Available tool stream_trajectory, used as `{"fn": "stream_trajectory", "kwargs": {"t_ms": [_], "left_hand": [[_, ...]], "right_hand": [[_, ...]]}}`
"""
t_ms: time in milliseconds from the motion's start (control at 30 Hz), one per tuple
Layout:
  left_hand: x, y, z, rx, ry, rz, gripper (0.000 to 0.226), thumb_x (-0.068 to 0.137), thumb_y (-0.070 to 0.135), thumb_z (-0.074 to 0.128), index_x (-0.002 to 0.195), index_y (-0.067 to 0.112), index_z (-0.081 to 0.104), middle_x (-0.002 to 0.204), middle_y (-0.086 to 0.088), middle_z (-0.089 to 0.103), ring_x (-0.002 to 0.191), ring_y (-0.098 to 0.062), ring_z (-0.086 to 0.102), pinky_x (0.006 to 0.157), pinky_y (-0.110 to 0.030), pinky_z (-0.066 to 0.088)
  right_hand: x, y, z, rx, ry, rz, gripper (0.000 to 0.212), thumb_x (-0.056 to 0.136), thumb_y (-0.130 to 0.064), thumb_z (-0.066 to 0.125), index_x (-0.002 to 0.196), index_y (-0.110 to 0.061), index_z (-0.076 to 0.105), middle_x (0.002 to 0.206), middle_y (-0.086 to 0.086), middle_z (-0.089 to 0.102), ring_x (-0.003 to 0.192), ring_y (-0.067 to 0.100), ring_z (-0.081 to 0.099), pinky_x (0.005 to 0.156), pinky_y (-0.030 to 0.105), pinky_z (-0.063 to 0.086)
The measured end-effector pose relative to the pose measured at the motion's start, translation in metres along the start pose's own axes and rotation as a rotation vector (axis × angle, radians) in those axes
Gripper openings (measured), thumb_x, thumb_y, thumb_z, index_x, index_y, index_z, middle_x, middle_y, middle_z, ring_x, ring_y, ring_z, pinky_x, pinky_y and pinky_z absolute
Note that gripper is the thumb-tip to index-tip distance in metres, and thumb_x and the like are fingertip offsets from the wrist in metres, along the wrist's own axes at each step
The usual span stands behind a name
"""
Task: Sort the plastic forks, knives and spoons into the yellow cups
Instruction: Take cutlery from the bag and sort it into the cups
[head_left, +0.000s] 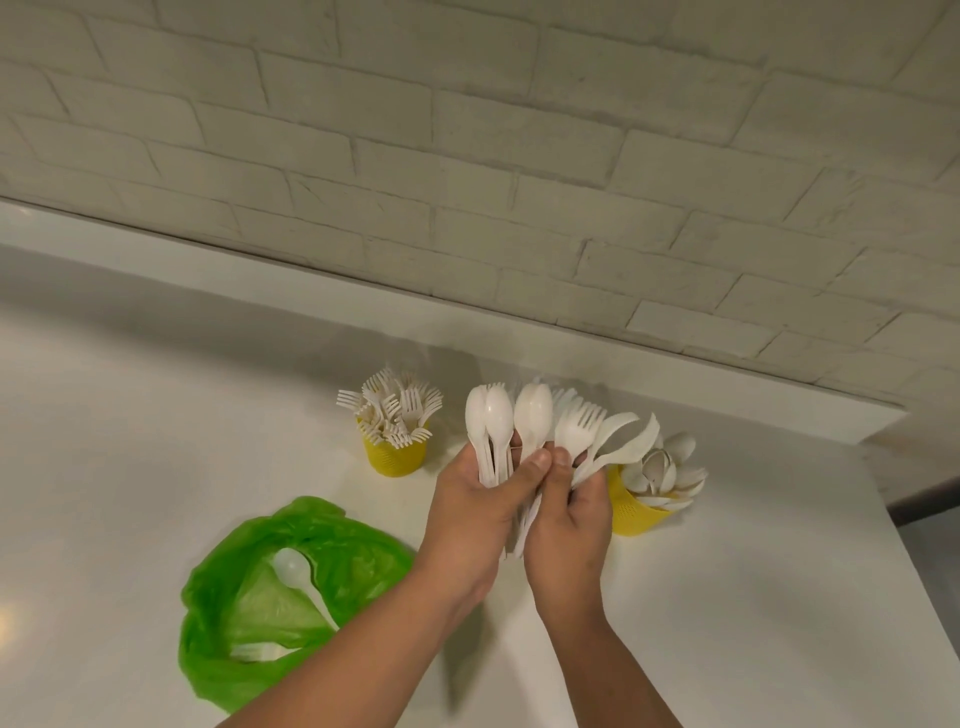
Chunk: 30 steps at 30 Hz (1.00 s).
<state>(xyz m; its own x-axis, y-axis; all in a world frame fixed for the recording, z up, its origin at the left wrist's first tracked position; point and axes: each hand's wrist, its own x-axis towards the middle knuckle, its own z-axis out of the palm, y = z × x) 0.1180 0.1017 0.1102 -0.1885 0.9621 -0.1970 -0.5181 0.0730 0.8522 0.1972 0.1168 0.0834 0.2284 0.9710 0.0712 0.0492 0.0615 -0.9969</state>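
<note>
Both hands are raised above the white counter with a fan of white plastic cutlery. My left hand (475, 499) grips a bunch of spoons (488, 421) by their handles. My right hand (569, 512) holds forks and spoons (584, 434), thumb pressed on them beside the left thumb. A yellow cup (396, 457) packed with forks stands behind and to the left of my hands. Another yellow cup (636, 512) filled with spoons stands to the right, partly hidden by my right hand.
A crumpled green plastic bag (270, 587) lies at the front left with a white spoon (301, 577) and more cutlery inside. A white brick wall with a ledge runs along the back. The counter's right edge (904, 561) drops off beyond the spoon cup.
</note>
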Motion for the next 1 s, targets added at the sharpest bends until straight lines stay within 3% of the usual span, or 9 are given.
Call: {"fn": "stream_trajectory", "kwargs": {"t_ms": [133,233,300,433,600,700,800,933,1000], "left_hand": [[0.004,0.005,-0.003,-0.093,0.006,-0.033,0.019,0.095,0.004,0.068,0.114,0.0,0.07,0.106,-0.02,0.076,0.098,-0.03,0.075,0.09,-0.041,0.06],[0.007,0.012,-0.012,-0.2,-0.001,-0.119,0.013,0.097,0.01,0.065,0.107,0.002,0.067,0.089,-0.012,0.071,0.076,-0.02,0.07,0.072,-0.032,0.061],[0.011,0.018,-0.022,-0.265,-0.024,-0.181,0.02,0.096,0.015,0.064,0.114,0.007,0.066,0.087,-0.006,0.065,0.066,-0.015,0.061,0.057,-0.028,0.054],[0.013,0.028,-0.032,-0.306,-0.08,-0.282,0.03,0.087,0.02,0.072,0.116,0.016,0.065,0.073,0.004,0.052,0.045,-0.004,0.04,0.038,-0.015,0.031],[0.014,0.036,-0.033,-0.207,-0.108,-0.326,0.032,0.084,0.024,0.065,0.114,0.014,0.073,0.071,0.001,0.055,0.048,-0.008,0.046,0.041,-0.016,0.038],[0.016,0.038,-0.038,-0.21,-0.142,-0.381,0.038,0.086,0.022,0.056,0.116,0.007,0.073,0.081,-0.005,0.059,0.052,-0.012,0.048,0.045,-0.02,0.04],[0.015,0.037,-0.041,-0.162,-0.128,-0.401,0.038,0.094,0.021,0.046,0.121,0.001,0.065,0.079,-0.003,0.069,0.052,-0.012,0.048,0.044,-0.019,0.039],[0.013,0.032,-0.041,-0.141,-0.1,-0.421,0.03,0.095,0.022,0.048,0.095,0.013,0.077,0.076,-0.001,0.059,0.05,-0.011,0.044,0.04,-0.018,0.038],[0.013,0.029,-0.042,-0.126,-0.087,-0.433,0.027,0.094,0.022,0.049,0.103,0.014,0.073,0.077,0.001,0.054,0.045,-0.008,0.04,0.038,-0.018,0.037]], "right_hand": [[0.002,-0.007,-0.001,0.121,-0.046,0.04,0.033,0.106,-0.036,0.046,0.108,-0.007,0.063,0.092,0.004,0.075,0.087,0.022,0.073,0.079,0.041,0.057],[0.014,-0.017,-0.009,0.28,-0.05,0.128,0.025,0.11,-0.025,0.042,0.107,-0.004,0.055,0.073,0.006,0.062,0.068,0.022,0.06,0.068,0.038,0.049],[0.024,-0.021,-0.015,0.332,-0.054,0.188,0.025,0.11,-0.026,0.042,0.111,-0.006,0.055,0.069,0.006,0.054,0.06,0.022,0.051,0.063,0.038,0.043],[0.036,-0.025,-0.015,0.175,-0.127,0.182,0.027,0.108,-0.03,0.048,0.102,-0.006,0.057,0.066,0.008,0.038,0.055,0.02,0.034,0.058,0.038,0.031],[0.029,-0.037,-0.008,0.055,-0.289,0.176,0.015,0.097,-0.024,0.068,0.087,-0.014,0.064,0.06,0.003,0.044,0.054,0.016,0.037,0.057,0.037,0.036],[0.025,-0.045,-0.007,-0.016,-0.442,0.129,0.015,0.097,-0.015,0.068,0.084,-0.006,0.068,0.064,0.0,0.063,0.05,0.008,0.047,0.055,0.021,0.042],[0.025,-0.047,-0.007,-0.16,-0.554,0.118,0.014,0.095,-0.015,0.069,0.082,-0.009,0.066,0.064,-0.005,0.068,0.049,0.001,0.055,0.053,0.01,0.04],[0.029,-0.044,-0.003,-0.304,-0.518,0.094,0.011,0.094,-0.022,0.069,0.083,-0.02,0.069,0.075,-0.007,0.073,0.06,0.002,0.062,0.058,0.013,0.044],[0.03,-0.047,-0.002,-0.244,-0.553,0.145,0.015,0.095,-0.019,0.068,0.08,-0.02,0.068,0.078,-0.004,0.075,0.051,0.0,0.057,0.053,0.012,0.041]]}}
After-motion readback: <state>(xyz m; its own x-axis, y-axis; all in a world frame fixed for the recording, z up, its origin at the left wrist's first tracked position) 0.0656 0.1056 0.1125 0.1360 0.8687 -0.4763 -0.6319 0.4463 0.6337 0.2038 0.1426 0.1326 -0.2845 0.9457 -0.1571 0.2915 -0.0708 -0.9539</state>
